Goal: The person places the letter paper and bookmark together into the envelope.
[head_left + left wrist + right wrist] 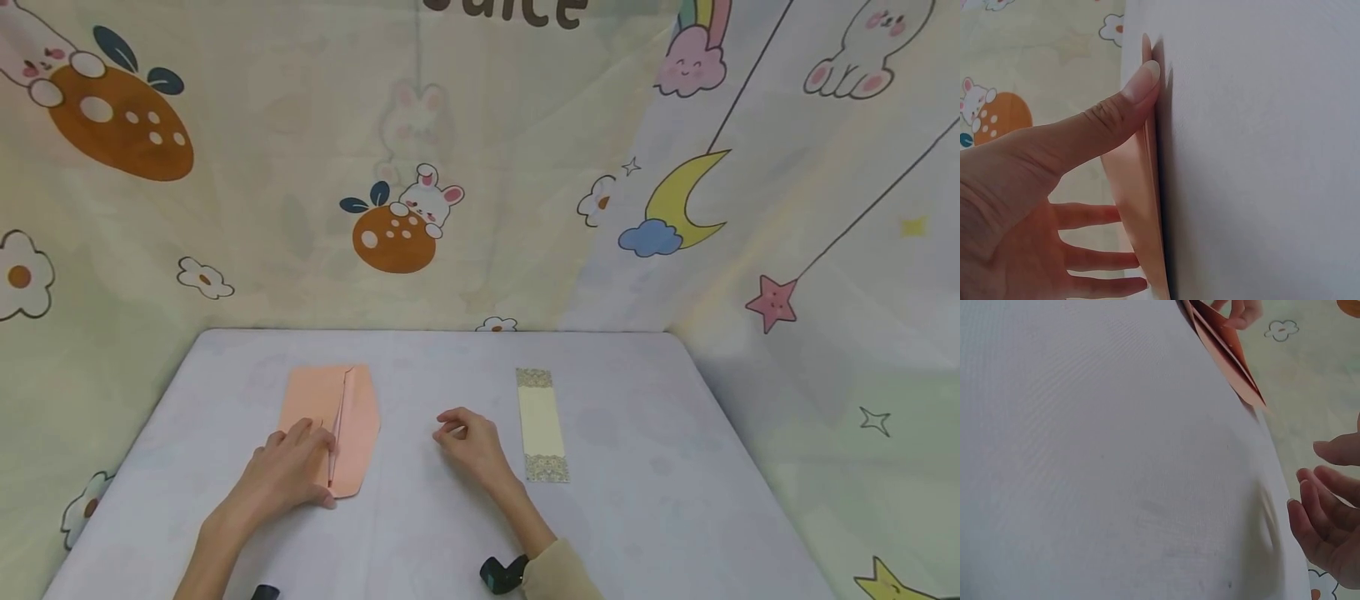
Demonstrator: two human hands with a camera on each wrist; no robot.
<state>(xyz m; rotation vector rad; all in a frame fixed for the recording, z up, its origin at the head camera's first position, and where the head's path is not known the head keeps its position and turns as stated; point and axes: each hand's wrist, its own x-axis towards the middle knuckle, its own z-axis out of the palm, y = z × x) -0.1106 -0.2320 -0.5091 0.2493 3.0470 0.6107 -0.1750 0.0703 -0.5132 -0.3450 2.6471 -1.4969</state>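
Observation:
A peach-coloured paper envelope [362, 437] lies on the left part of the table, its flap side up and its pointed flap toward the right. My left hand [285, 467] rests on its near left part, fingers spread over the paper and thumb at the near edge. In the left wrist view the thumb and fingertips lie against the envelope [1132, 187], fairly straight. My right hand [476, 446] hovers over the table between the envelope and a cream card [542, 421] with patterned ends. Its fingers are loosely bent and hold nothing, as the right wrist view shows.
The white-covered table [645, 517] has a patterned cloth [300, 208] behind it and at both sides. A dark wrist device [502, 575] sits at the right sleeve [558, 575], and part of another dark device [266, 592] shows near the left forearm.

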